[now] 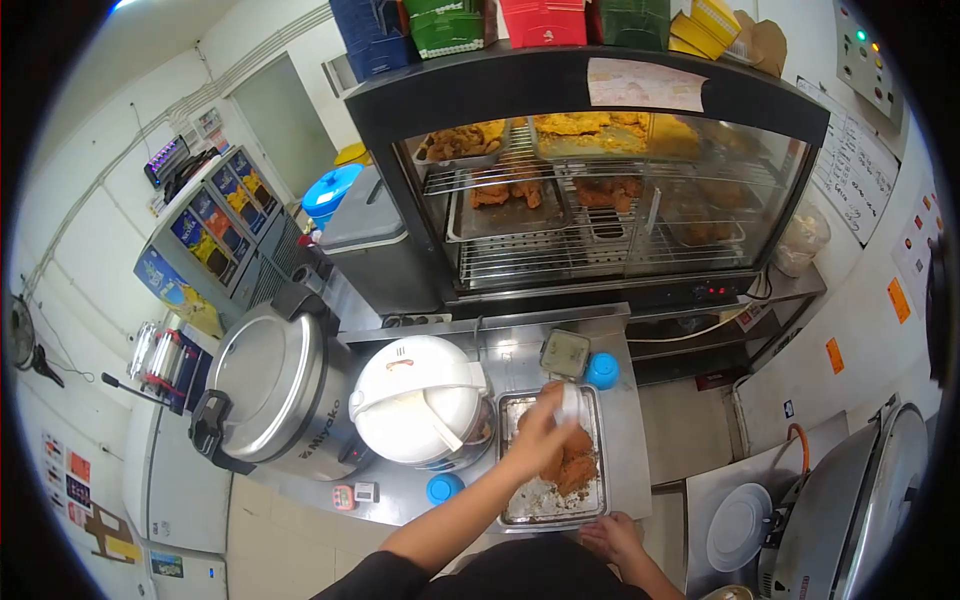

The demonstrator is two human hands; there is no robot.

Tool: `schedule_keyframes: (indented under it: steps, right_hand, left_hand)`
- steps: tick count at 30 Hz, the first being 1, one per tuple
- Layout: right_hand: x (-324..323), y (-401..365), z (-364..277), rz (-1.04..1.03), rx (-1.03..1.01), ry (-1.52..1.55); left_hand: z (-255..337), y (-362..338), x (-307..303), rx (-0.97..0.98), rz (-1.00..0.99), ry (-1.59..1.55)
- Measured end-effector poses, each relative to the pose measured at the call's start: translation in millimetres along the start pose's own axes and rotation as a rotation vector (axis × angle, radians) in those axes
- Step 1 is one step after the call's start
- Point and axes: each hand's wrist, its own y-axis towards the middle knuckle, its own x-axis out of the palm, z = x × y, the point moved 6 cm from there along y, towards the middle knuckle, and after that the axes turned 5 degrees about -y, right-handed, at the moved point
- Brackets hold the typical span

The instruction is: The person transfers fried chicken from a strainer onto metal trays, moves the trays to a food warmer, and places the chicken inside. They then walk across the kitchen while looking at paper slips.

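Observation:
A metal tray (517, 508) lies on the steel counter, with reddish-brown food (577, 470) and loose crumbs on it. Over the tray's upper part is my left hand (540, 440), its fingers closed round a whitish container (572, 406) that is blurred by motion. Near the tray's lower right corner rests my right hand (612, 538); its fingers are partly curled and nothing shows in them. Just beyond the tray stand a square lidded box (566, 354) and a blue cup (603, 370).
Left of the tray stand a white rice cooker (415, 395), a large Miyako cooker (265, 380) and another blue cup (444, 488). A glass display warmer (600, 285) with fried food is behind the counter. Plates (739, 527) and a steel appliance (850, 510) are at right.

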Motion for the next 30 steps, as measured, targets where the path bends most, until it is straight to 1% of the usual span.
schedule_keyframes:
  steps: [1, 3, 5, 8, 9, 10, 12, 13, 14, 17, 19, 21, 24, 28, 30]
  right_hand:
    - [2, -3, -1, 0.006, -0.007, -0.004]
    - [6, -5, -4, 0.045, -0.046, 0.029]
    - [8, -4, -3, 0.078, -0.108, 0.093]
    - [10, -3, 0, 0.093, -0.212, 0.227]
    - [14, -6, -4, 0.083, -0.234, 0.26]
    - [17, -12, -9, 0.077, -0.254, 0.289]
    - [10, 0, 1, -0.031, -0.289, 0.254]
    - [8, -1, 7, -0.003, -0.294, 0.242]
    - [9, -1, 9, 0.017, -0.304, 0.226]
    - [3, -2, 17, 0.163, -0.249, 0.126]
    - [6, -11, 13, 0.112, -0.217, 0.077]
    - [9, -23, 9, 0.093, -0.202, 0.084]
    - [6, -12, 18, 0.064, -0.207, 0.174]
    - [16, -14, 37, 0.141, -0.309, 0.251]
    - [18, -18, 50, 0.152, -0.359, 0.316]
  left_hand:
    - [7, -28, 2, 0.032, -0.148, -0.046]
    - [13, -84, -5, -0.282, -0.365, -0.377]
    - [-7, -137, -30, -0.332, -0.268, -0.345]
    - [-18, -194, -62, -0.282, -0.244, -0.037]
    - [-17, -209, -69, -0.28, -0.178, -0.095]
    - [-19, -221, -79, -0.321, -0.123, -0.159]
    - [-31, -255, -92, -0.434, 0.001, -0.304]
    - [-30, -263, -98, -0.404, 0.062, -0.308]
    - [-18, -268, -103, -0.418, 0.108, -0.301]
    - [12, -281, -121, -0.322, 0.151, -0.402]
    - [29, -296, -130, -0.226, 0.202, -0.501]
    - [36, -313, -140, -0.191, 0.182, -0.473]
    - [43, -346, -150, -0.167, 0.195, -0.394]
    - [49, -375, -163, -0.091, 0.235, -0.242]
    - [47, -394, -169, -0.141, 0.266, -0.241]
